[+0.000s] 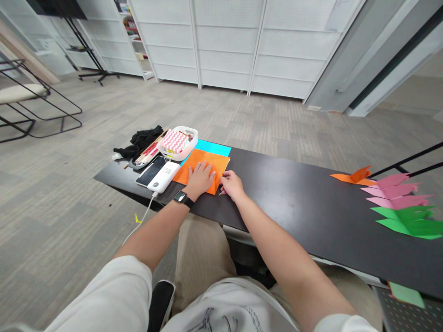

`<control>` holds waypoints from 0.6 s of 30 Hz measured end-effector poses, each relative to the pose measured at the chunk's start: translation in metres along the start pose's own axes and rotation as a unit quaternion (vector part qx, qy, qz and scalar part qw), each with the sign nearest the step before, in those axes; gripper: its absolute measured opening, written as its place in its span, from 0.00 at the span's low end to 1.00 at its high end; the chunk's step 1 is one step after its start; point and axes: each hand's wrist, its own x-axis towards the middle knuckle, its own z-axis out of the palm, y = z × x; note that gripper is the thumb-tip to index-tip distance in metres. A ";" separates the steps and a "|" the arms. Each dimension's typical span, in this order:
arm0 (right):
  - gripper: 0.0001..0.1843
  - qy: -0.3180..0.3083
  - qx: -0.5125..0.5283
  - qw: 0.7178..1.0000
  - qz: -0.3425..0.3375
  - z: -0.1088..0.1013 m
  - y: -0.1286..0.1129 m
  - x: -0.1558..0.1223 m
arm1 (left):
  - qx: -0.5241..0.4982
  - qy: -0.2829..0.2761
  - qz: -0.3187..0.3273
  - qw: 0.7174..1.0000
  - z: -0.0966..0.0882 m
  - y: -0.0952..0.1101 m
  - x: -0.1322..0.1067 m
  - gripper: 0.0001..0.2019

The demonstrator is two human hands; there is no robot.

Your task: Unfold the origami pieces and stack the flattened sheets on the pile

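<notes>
An orange sheet of paper [218, 161] lies on the black table, on top of a blue sheet [215, 147] that shows along its far side. My left hand [200, 178] rests flat on the orange paper with its fingers spread. At the right edge of that paper, my right hand [232, 184] has its fingers curled and pinched together at the edge. How much paper sits between those fingertips is partly hidden.
Left of the paper lie a white power bank [164, 176] with a cable, a phone [152, 170], a white basket [189, 151] and black cloth [147, 136]. Folded orange [360, 175], pink [394, 191] and green [408, 221] paper pieces stand at the table's right end.
</notes>
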 end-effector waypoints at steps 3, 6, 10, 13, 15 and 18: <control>0.20 0.001 0.010 1.000 0.000 -0.001 0.003 0.002 | 0.005 0.009 0.005 1.000 0.003 -0.002 0.001 0.27; 0.24 -0.003 0.021 1.000 0.008 -0.003 0.005 0.003 | 0.002 0.018 0.008 1.000 0.006 -0.003 0.002 0.27; 0.27 -0.013 0.024 1.000 0.014 -0.005 0.003 0.001 | -0.004 0.024 0.012 1.000 0.007 -0.004 0.001 0.27; 0.28 -0.019 0.026 0.999 0.016 -0.006 0.000 -0.002 | -0.003 0.024 0.007 1.000 0.005 -0.003 -0.001 0.26; 0.29 -0.024 0.041 0.999 0.020 -0.007 0.000 -0.004 | 0.000 0.027 0.004 1.000 0.000 -0.001 -0.001 0.26; 0.28 -0.034 0.095 0.995 0.023 -0.016 0.004 -0.008 | -0.002 0.051 0.011 0.999 -0.012 0.004 0.001 0.26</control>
